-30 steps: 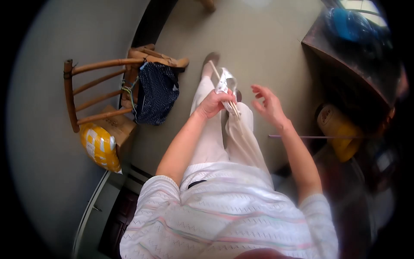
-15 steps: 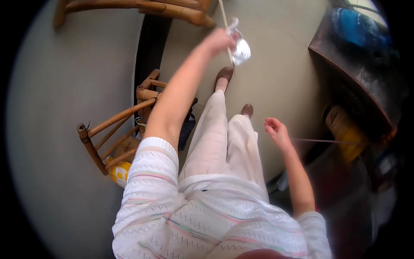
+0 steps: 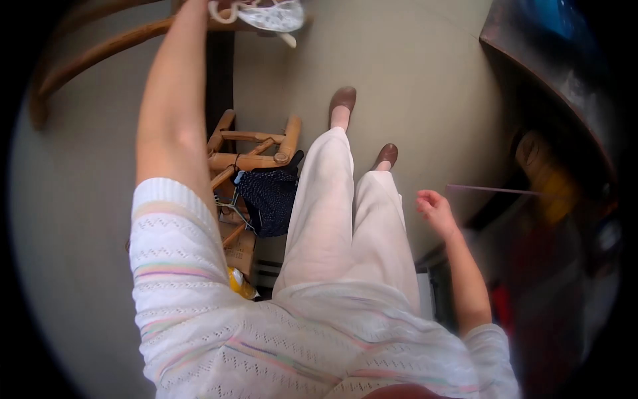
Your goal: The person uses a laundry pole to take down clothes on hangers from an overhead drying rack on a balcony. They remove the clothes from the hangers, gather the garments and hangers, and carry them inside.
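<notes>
My left arm reaches far up to the top edge of the head view, where my left hand (image 3: 198, 4) is mostly cut off. A white patterned cloth (image 3: 276, 16) hangs from it, with a pale loop and a short pale end beside the cloth. How the fingers grip it is hidden. My right hand (image 3: 435, 211) hangs low beside my right leg, its fingers loosely bent and slightly apart with nothing in them. Just beyond its fingers a thin purple strip (image 3: 492, 189) runs off to the right.
Left of my legs stands a bamboo chair (image 3: 249, 159) with a dark dotted cloth (image 3: 269, 199) by it. Another bamboo frame (image 3: 106, 53) is at upper left. A dark table edge (image 3: 551, 90) curves along the right, with something blue (image 3: 558, 16) on top.
My left hand has swung up and left with the white cloth, nearly out of view. The thin pole seen earlier no longer shows at full length. My right hand stays low.
</notes>
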A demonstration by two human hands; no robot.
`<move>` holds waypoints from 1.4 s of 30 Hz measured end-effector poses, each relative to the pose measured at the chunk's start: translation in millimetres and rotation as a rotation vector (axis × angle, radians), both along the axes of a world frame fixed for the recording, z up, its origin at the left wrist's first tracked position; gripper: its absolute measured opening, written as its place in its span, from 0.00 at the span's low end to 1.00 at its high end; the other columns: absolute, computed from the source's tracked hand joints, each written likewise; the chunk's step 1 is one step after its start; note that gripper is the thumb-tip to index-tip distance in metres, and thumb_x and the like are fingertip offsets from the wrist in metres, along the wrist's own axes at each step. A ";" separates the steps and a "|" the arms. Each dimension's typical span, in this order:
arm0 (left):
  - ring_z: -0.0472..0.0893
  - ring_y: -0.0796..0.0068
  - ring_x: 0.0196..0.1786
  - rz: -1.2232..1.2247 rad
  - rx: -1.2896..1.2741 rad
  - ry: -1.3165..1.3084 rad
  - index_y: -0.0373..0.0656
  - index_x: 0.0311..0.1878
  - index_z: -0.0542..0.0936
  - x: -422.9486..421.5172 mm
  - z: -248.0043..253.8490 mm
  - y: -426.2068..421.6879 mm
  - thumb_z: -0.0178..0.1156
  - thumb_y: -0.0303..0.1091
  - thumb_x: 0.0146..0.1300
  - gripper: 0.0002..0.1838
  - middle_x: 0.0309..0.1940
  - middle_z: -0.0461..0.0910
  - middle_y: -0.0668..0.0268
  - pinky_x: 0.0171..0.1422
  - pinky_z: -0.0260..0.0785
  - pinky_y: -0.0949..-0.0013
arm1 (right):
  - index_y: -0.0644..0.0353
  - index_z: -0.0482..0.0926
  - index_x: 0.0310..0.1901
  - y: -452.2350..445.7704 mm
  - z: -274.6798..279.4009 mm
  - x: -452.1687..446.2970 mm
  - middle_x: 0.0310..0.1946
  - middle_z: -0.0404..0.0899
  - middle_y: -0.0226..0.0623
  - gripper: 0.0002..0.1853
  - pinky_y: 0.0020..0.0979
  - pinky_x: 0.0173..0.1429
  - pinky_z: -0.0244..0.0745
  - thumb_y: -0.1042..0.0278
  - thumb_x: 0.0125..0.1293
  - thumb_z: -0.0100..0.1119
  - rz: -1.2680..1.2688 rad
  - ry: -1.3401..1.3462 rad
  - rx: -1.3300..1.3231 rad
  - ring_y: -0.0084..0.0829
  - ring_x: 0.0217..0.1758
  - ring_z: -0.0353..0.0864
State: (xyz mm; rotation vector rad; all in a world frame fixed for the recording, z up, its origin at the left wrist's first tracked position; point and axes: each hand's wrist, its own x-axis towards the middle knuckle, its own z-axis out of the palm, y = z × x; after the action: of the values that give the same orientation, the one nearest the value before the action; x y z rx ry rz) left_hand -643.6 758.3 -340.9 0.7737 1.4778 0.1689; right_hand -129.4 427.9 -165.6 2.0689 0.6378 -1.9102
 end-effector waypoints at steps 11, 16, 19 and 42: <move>0.75 0.66 0.41 -0.597 0.377 0.655 0.39 0.47 0.72 -79.9 -66.7 17.8 0.54 0.22 0.45 0.21 0.40 0.74 0.61 0.44 0.67 0.68 | 0.62 0.72 0.45 -54.4 3.4 74.1 0.30 0.75 0.29 0.16 0.21 0.28 0.67 0.68 0.55 0.53 -0.265 -0.112 -0.152 0.18 0.29 0.73; 0.75 0.63 0.44 -0.765 0.463 0.912 0.39 0.49 0.71 -69.5 -44.1 0.9 0.56 0.26 0.47 0.22 0.44 0.74 0.59 0.48 0.67 0.66 | 0.63 0.71 0.46 -108.2 9.0 167.6 0.29 0.76 0.30 0.17 0.21 0.24 0.67 0.70 0.52 0.54 -0.362 -0.334 -0.173 0.19 0.26 0.74; 0.75 0.61 0.45 -0.813 0.590 1.070 0.40 0.51 0.70 -51.4 -14.3 -28.7 0.57 0.29 0.48 0.23 0.46 0.74 0.58 0.51 0.66 0.65 | 0.61 0.72 0.43 -124.6 7.1 239.9 0.25 0.74 0.28 0.15 0.22 0.20 0.65 0.72 0.52 0.53 -0.437 -0.464 -0.112 0.18 0.23 0.73; 0.77 0.75 0.37 -0.376 -0.064 0.344 0.36 0.45 0.75 562.8 165.7 -485.6 0.57 0.31 0.52 0.17 0.34 0.79 0.61 0.44 0.69 0.74 | 0.65 0.75 0.31 -40.0 -126.1 665.8 0.25 0.75 0.39 0.14 0.35 0.34 0.67 0.59 0.57 0.53 -0.551 -0.546 0.525 0.33 0.30 0.74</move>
State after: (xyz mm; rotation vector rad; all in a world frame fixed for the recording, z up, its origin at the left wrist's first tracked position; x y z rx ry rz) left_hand -80.9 272.7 -175.3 1.0500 1.6173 -0.3087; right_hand 536.3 387.9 -291.7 3.2036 0.4989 -1.3460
